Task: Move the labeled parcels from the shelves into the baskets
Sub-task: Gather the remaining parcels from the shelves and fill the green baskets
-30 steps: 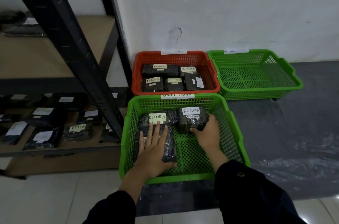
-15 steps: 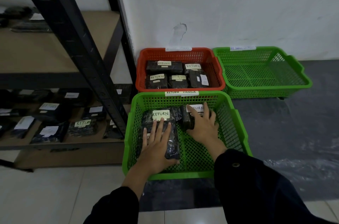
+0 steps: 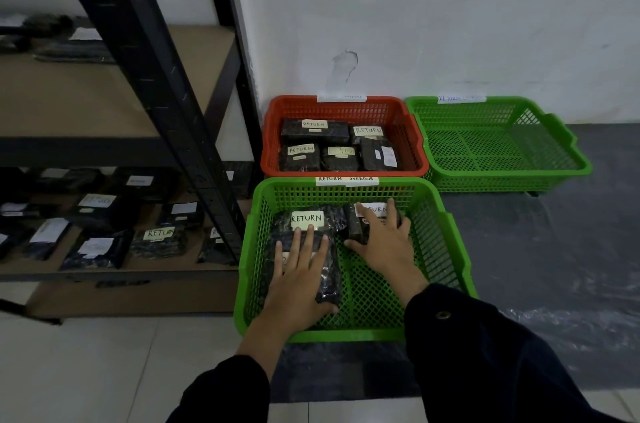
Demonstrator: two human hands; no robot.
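Note:
The near green basket (image 3: pixel 446 242) holds three black wrapped parcels. My left hand (image 3: pixel 299 275) lies flat, fingers apart, on the front-left parcel (image 3: pixel 329 280). Behind it lies a parcel labelled RETURN (image 3: pixel 307 220). My right hand (image 3: pixel 384 242) rests with fingers spread over the back-right RETURN parcel (image 3: pixel 356 225), thumb at its near side. Behind, a red basket (image 3: pixel 273 131) holds several labelled parcels. More labelled parcels (image 3: pixel 159 242) lie on the lower shelf (image 3: pixel 145 268) to the left.
An empty green basket (image 3: pixel 554 152) stands at the back right by the white wall. A black shelf post (image 3: pixel 166 86) slants across the left. Grey plastic sheeting (image 3: pixel 554 266) covers the floor to the right; pale tiles (image 3: pixel 104 370) lie in front.
My right hand has slid from the parcel's side onto its top, covering part of the label. My left hand stays flat on the front-left parcel. The view has shifted slightly.

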